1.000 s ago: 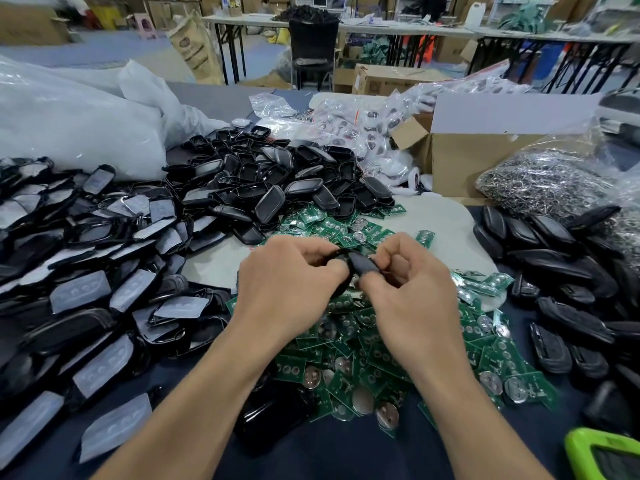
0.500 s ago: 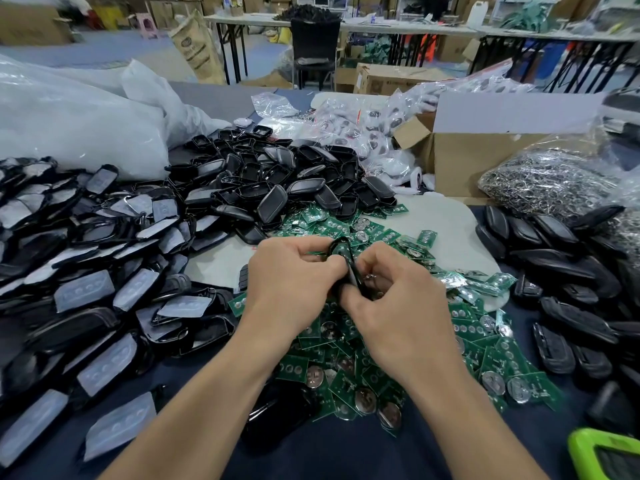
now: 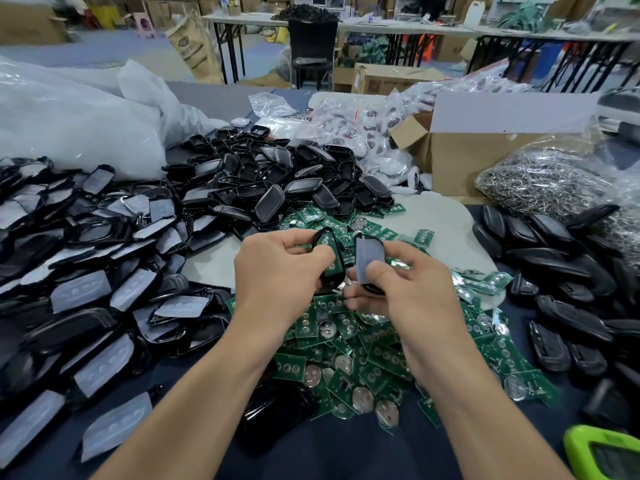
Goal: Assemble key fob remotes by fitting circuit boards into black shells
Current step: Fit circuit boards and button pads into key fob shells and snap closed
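Black shell (image 3: 340, 271) with a green board (image 3: 328, 241) is being gripped by the left hand (image 3: 280, 271), grey-padded half (image 3: 370, 259) is being pinched by the right hand (image 3: 412, 292).

Found circuit boards (image 3: 346, 362) heaped in the middle; open shells (image 3: 277, 181) piled behind them, padded shells (image 3: 86, 289) to the left, closed shells (image 3: 561, 271) to the right, cardboard box (image 3: 467, 168) further back on the right.

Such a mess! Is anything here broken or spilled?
Nothing looks broken. The green circuit boards and black shells lie in loose sorted heaps; only the cardboard box has a flap bent outward.
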Motion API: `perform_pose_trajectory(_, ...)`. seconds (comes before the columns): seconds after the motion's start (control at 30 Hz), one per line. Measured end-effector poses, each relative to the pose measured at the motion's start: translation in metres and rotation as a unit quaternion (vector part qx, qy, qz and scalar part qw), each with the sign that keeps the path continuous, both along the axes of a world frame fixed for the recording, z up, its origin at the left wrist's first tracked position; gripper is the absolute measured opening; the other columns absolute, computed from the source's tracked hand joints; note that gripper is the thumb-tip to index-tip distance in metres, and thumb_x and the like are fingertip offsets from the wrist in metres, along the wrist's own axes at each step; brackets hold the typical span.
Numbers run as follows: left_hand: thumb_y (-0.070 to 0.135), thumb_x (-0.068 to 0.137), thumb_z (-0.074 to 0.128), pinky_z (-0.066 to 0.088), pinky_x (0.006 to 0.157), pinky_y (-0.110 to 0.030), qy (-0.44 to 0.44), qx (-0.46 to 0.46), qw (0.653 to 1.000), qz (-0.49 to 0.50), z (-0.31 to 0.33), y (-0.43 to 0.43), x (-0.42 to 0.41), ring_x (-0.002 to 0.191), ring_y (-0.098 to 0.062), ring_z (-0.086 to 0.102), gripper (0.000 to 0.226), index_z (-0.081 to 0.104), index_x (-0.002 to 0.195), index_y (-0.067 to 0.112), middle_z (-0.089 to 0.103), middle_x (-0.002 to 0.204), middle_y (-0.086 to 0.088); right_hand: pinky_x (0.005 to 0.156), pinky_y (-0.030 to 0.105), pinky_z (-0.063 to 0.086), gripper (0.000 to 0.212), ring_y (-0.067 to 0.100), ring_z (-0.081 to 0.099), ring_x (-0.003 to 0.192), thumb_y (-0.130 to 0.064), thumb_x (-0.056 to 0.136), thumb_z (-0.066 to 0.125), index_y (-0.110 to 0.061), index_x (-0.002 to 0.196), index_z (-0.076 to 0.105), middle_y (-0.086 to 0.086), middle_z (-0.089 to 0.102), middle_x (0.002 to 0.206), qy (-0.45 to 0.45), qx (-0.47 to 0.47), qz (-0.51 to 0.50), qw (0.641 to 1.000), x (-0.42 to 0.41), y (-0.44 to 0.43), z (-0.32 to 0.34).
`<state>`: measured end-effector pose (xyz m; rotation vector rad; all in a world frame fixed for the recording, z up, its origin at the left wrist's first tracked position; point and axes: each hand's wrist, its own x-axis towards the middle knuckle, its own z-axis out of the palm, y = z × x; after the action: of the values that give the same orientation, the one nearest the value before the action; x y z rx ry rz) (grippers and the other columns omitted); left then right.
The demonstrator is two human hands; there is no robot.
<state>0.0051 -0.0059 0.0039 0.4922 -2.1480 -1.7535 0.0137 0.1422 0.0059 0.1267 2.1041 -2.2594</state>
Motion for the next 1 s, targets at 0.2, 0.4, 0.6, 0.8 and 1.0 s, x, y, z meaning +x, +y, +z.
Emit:
perform_pose_trajectory(0.2, 0.021, 0.072, 0.084, 0.057, 0.051, -0.021, -0.003, 0.01, 1.0, -0.005, -0.003, -0.005, -0.003, 0.053, -0.012, 0.073, 0.023, 0.073, 0.082, 0.038, 0.076, 0.069, 0.015, 0.052, 0.026, 0.059, 0.02, 0.024, 0.074, 0.061, 0.005, 0.104, 0.046, -0.002, 0.108, 0.065, 0.022, 0.077, 0.082, -0.093, -0.176, 0.026, 0.98, -0.006, 0.008, 0.003)
perform_pose_trajectory(0.4, 0.031, 0.061, 0.079, 0.064, 0.065, -0.034, -0.013, 0.022, 0.999, -0.027, -0.006, -0.001, -0.005, 0.059, -0.014, 0.075, 0.03, 0.078, 0.092, 0.034, 0.08, 0.082, 0.005, 0.049, 0.025, 0.051, 0.024, 0.022, 0.064, 0.057, 0.004, 0.104, 0.045, -0.007, 0.101, 0.067, 0.017, 0.073, 0.075, -0.05, -0.075, 0.049, 0.995, -0.006, 0.007, -0.002)
perform_pose_trajectory(0.6, 0.02, 0.072, 0.084, 0.056, 0.052, -0.022, -0.012, 0.017, 1.0, -0.016, -0.008, -0.004, -0.005, 0.052, -0.011, 0.072, 0.022, 0.075, 0.083, 0.038, 0.077, 0.072, 0.015, 0.049, 0.023, 0.045, 0.029, 0.016, 0.063, 0.06, 0.002, 0.101, 0.051, -0.014, 0.096, 0.075, 0.009, 0.077, 0.081, -0.001, 0.004, 0.048, 0.999, -0.008, 0.008, -0.007)
perform_pose_trajectory(0.8, 0.026, 0.067, 0.082, 0.063, 0.058, -0.028, -0.01, 0.023, 0.999, -0.023, -0.006, -0.001, -0.003, 0.057, -0.011, 0.074, 0.023, 0.077, 0.087, 0.036, 0.078, 0.076, 0.013, 0.044, 0.026, 0.049, 0.026, 0.022, 0.064, 0.051, 0.0, 0.105, 0.05, -0.009, 0.097, 0.073, 0.008, 0.073, 0.073, 0.018, 0.026, 0.053, 0.998, -0.008, 0.008, -0.009)
perform_pose_trajectory(1.0, 0.029, 0.068, 0.079, 0.057, 0.053, -0.024, 0.0, 0.009, 1.0, -0.021, -0.005, 0.0, -0.001, 0.051, -0.01, 0.071, 0.016, 0.075, 0.076, 0.042, 0.077, 0.07, 0.015, 0.042, 0.025, 0.047, 0.026, 0.023, 0.062, 0.048, 0.002, 0.104, 0.05, -0.007, 0.098, 0.073, 0.006, 0.071, 0.069, 0.006, 0.024, 0.067, 0.997, -0.007, 0.007, -0.009)
